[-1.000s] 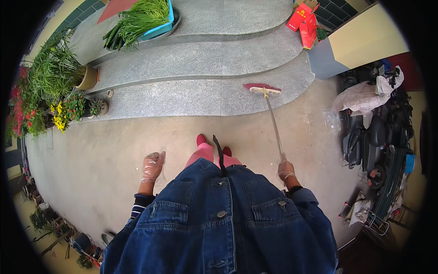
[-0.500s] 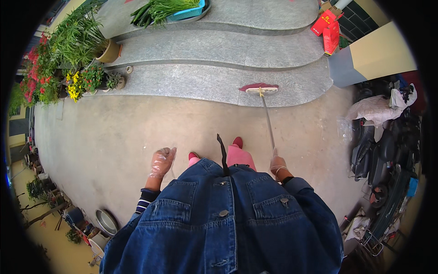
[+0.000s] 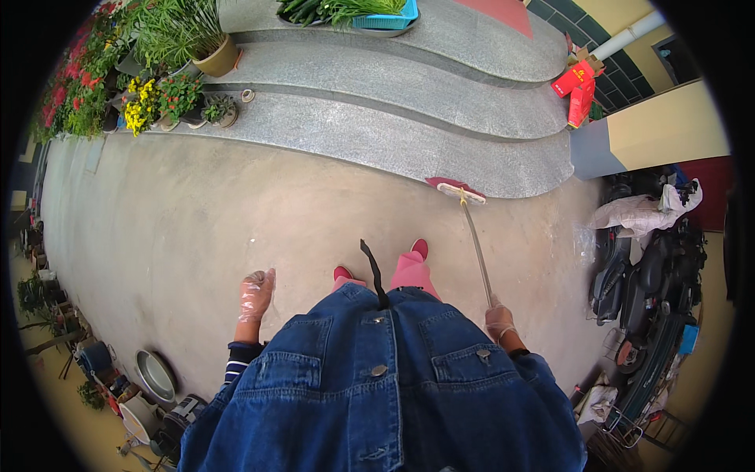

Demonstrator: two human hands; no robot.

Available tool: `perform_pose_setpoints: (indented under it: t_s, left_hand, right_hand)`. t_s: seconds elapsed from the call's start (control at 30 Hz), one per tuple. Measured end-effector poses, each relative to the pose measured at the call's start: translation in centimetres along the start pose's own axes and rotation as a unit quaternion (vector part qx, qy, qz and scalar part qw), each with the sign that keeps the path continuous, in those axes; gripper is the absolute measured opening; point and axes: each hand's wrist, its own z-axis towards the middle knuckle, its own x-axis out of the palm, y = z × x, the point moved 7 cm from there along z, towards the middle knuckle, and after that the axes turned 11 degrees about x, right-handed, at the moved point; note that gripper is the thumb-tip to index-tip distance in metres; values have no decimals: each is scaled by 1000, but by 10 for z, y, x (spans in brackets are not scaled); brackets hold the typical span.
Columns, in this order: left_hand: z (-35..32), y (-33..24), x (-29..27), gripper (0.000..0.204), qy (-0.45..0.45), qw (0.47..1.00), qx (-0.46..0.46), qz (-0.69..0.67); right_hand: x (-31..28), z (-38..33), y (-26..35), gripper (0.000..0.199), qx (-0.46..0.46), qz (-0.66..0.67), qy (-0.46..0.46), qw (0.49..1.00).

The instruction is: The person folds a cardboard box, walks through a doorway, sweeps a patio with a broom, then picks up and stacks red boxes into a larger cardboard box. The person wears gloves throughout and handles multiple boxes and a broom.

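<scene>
Potted flowers (image 3: 149,98): sitting far left, beside the lowest step (image 3: 377,145). Metal basin (image 3: 156,376): lying at lower left on the ground. Your left hand (image 3: 255,293): hanging gloved, loosely curled, grasping nothing. Your pink shoes (image 3: 419,248): standing on the concrete floor (image 3: 197,212). Your right hand (image 3: 499,320): clenching the broom (image 3: 470,228) handle; its red head is resting against the step's foot. Red boxes (image 3: 576,85): sitting on the steps at right.
</scene>
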Motion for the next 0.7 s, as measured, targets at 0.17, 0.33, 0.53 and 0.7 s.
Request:
perform_pose_setpoints:
  t_s: [0.17,0.33,0.53,0.7]
  left_hand:
    - [-19,25,-37,45,-10,999,-46,-2]
    - [-29,21,-44,46,-43,997,-65,-15]
    - [-39,29,-27,49,-30,993,-111,-5]
    - [-3,22,1,48,-6,999,-48,-7]
  right_hand:
    - [-10,90,115,52,-37,-42,-64,996]
    - [3,154,264,27,-306,-573,-130,749]
    - [34,66,219,57,-59,-28,20,998]
    - [31,-11,143,61,-138,-234,110,956]
